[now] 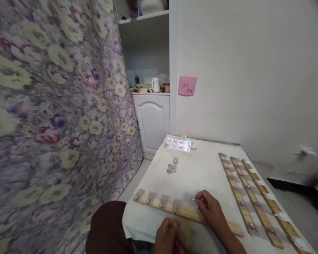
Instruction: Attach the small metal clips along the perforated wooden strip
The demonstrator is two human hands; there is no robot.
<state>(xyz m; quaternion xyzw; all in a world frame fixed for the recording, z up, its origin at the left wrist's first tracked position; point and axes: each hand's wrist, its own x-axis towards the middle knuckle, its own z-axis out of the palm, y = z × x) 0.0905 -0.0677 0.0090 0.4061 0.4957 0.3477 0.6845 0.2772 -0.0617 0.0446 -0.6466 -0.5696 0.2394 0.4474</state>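
Observation:
A long wooden strip with rows of holes (189,212) lies slantwise across the front of the table. Along its left half sit several clear square pieces with small metal fittings (162,203). Above the strip, my right hand (208,206) pinches a clear square piece with a small metal fitting (192,198) between thumb and fingertips; its forearm covers part of the strip. My left hand (168,233) is closed near the table's front edge, just below the strip. What it holds, if anything, is hidden.
Loose clear pieces (171,168) lie farther back on the white-covered table (198,165). Behind them are clear blister packs (178,144). Three more fitted wooden strips, including a middle one (250,194), line the right side. A flowered curtain (55,123) hangs at left.

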